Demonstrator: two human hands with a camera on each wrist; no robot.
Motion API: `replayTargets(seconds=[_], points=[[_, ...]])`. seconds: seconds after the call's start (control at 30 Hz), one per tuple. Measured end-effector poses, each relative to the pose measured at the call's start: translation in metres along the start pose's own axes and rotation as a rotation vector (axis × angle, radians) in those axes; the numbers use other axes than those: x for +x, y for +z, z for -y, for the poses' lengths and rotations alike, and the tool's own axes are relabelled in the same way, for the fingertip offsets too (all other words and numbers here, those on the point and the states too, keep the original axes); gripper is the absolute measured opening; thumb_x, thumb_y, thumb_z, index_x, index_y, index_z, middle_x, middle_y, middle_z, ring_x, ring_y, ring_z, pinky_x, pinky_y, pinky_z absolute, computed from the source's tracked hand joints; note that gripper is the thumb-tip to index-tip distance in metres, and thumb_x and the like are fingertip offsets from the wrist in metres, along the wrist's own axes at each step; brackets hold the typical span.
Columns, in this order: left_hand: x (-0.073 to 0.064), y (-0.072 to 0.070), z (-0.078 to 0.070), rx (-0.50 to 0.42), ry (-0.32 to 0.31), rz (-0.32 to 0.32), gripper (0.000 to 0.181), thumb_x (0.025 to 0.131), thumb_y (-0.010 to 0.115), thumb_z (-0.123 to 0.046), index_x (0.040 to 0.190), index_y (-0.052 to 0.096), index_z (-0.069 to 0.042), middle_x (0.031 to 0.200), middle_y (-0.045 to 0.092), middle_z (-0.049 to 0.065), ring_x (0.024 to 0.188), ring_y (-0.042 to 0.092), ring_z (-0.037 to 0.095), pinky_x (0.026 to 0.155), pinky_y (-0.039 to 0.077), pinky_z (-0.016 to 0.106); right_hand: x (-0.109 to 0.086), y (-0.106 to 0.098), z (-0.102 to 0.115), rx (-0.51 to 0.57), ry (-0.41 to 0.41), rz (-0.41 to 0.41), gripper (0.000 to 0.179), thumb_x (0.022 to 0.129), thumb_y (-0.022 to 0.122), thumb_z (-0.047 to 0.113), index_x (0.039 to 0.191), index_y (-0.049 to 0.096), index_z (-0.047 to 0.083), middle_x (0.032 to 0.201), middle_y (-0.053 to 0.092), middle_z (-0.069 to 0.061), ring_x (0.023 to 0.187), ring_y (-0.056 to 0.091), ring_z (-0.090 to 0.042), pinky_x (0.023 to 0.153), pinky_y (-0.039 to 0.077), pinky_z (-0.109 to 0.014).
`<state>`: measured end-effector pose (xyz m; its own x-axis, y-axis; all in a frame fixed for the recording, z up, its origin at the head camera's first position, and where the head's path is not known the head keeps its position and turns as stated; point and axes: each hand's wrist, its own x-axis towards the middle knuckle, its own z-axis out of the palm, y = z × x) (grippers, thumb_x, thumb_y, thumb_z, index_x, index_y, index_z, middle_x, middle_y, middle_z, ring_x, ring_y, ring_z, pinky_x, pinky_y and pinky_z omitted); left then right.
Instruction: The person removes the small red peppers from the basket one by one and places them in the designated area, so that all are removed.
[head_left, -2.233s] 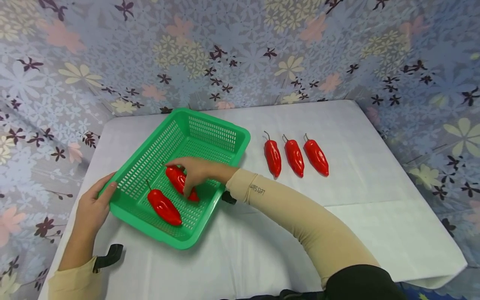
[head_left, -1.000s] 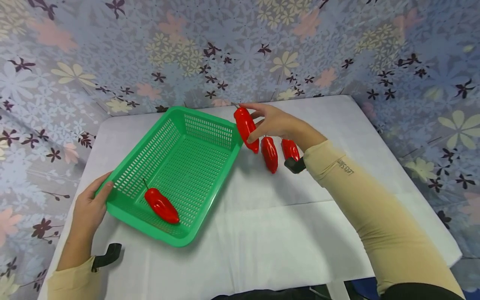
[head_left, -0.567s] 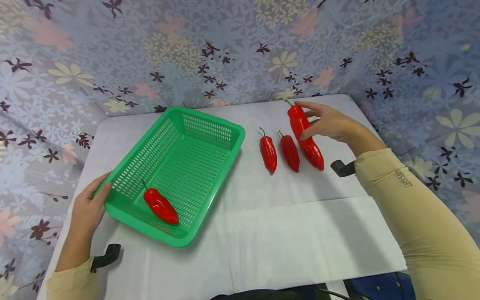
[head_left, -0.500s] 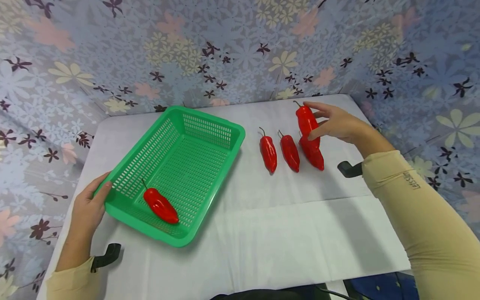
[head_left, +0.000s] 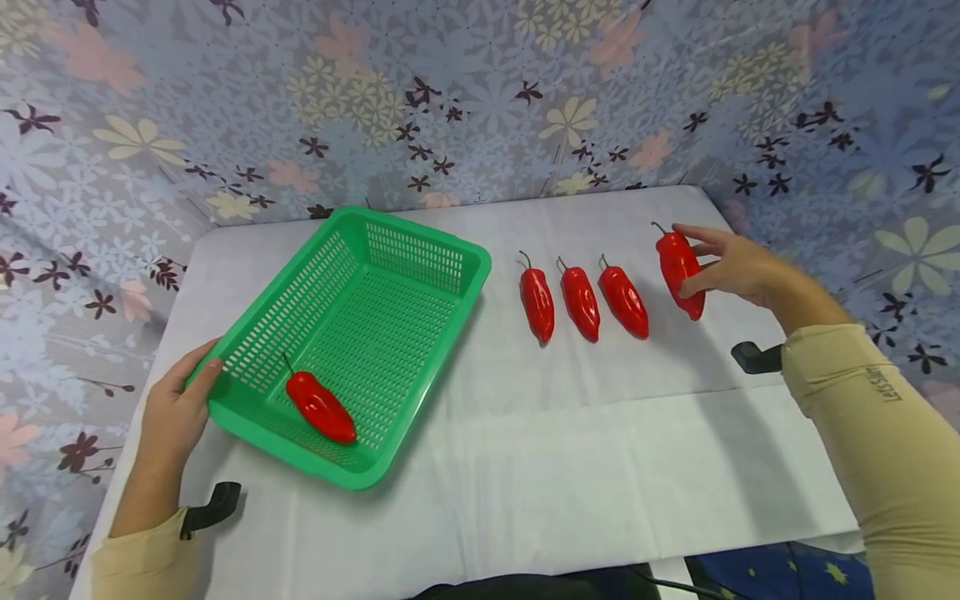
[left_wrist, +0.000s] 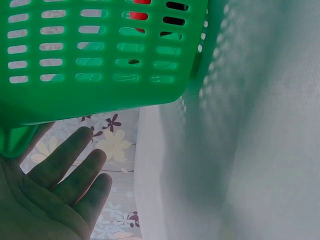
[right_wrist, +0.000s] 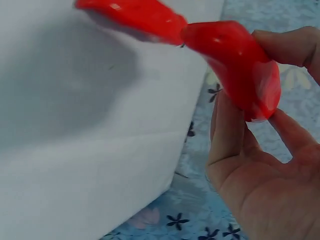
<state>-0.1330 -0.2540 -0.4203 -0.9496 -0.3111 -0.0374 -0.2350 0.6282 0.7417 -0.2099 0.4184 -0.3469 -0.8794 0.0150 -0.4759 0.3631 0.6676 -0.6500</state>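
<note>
At the table's right side, my right hand (head_left: 738,267) pinches a red pepper (head_left: 678,271) between thumb and fingers, its stem pointing to the back. The right wrist view shows this pepper (right_wrist: 240,65) held above the white cloth. My left hand (head_left: 174,408) grips the left corner of a green plastic basket (head_left: 397,308), thumb over the rim. From the left wrist, several fingers (left_wrist: 67,155) show spread below the basket's slotted wall (left_wrist: 100,100). One red pepper (head_left: 321,407) lies in the basket's near left part.
Three red peppers stand in a row on the white-covered table (head_left: 525,467): a left one (head_left: 537,304), a middle one (head_left: 580,304) and a right one (head_left: 624,302). Floral fabric (head_left: 480,108) rises behind the table. Black wrist mounts (head_left: 753,358) stick out from both sleeves.
My right hand has lifted a pepper out of the basket and carried it right, past the row of three. My left hand has stayed at the basket's corner.
</note>
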Motion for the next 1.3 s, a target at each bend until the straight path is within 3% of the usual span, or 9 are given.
replayTargets(seconds=[0.27,0.67,0.9,1.13,1.3], points=[[0.0,0.0,0.001,0.007,-0.016,0.019,0.048,0.099,0.037,-0.049,0.142,0.044,-0.029,0.149,0.04,0.01,0.135,0.038,0.036,0.103,0.03,0.057,0.016,0.013,-0.031,0.006,0.046,0.025,0.108,0.075,0.077,0.013,0.153,0.003,0.024,0.154,0.01,-0.029,0.132,0.022,-0.052,0.1,0.037,-0.063],[-0.002,0.002,0.002,-0.004,-0.037,0.012,0.048,0.097,0.037,-0.052,0.141,0.044,-0.034,0.149,0.04,0.006,0.134,0.038,0.03,0.103,0.03,0.052,0.042,0.026,-0.062,-0.05,0.118,-0.08,0.106,0.073,0.079,0.015,0.153,0.009,0.022,0.151,0.02,-0.029,0.129,0.025,-0.05,0.097,0.041,-0.061],[-0.003,-0.001,0.003,-0.001,-0.041,0.015,0.048,0.098,0.037,-0.052,0.142,0.043,-0.033,0.15,0.039,0.006,0.138,0.034,0.033,0.106,0.028,0.057,0.048,0.031,-0.062,-0.065,0.128,-0.067,0.11,0.072,0.08,0.018,0.153,0.006,0.025,0.151,0.019,-0.027,0.13,0.025,-0.05,0.097,0.042,-0.06],[-0.001,0.006,0.014,-0.022,-0.024,-0.042,0.045,0.096,0.038,-0.054,0.138,0.048,-0.038,0.147,0.044,0.0,0.136,0.039,0.021,0.107,0.03,0.047,0.046,0.028,-0.058,-0.077,0.131,-0.063,0.11,0.072,0.081,0.02,0.153,0.008,0.026,0.151,0.022,-0.026,0.131,0.027,-0.049,0.098,0.04,-0.061],[-0.002,0.006,0.007,-0.02,-0.037,-0.024,0.047,0.096,0.039,-0.054,0.139,0.047,-0.036,0.149,0.042,0.001,0.14,0.034,0.023,0.113,0.026,0.05,0.04,0.024,-0.057,-0.088,0.126,-0.057,0.108,0.074,0.079,0.027,0.153,0.006,0.024,0.152,0.022,-0.026,0.131,0.028,-0.048,0.1,0.036,-0.064]])
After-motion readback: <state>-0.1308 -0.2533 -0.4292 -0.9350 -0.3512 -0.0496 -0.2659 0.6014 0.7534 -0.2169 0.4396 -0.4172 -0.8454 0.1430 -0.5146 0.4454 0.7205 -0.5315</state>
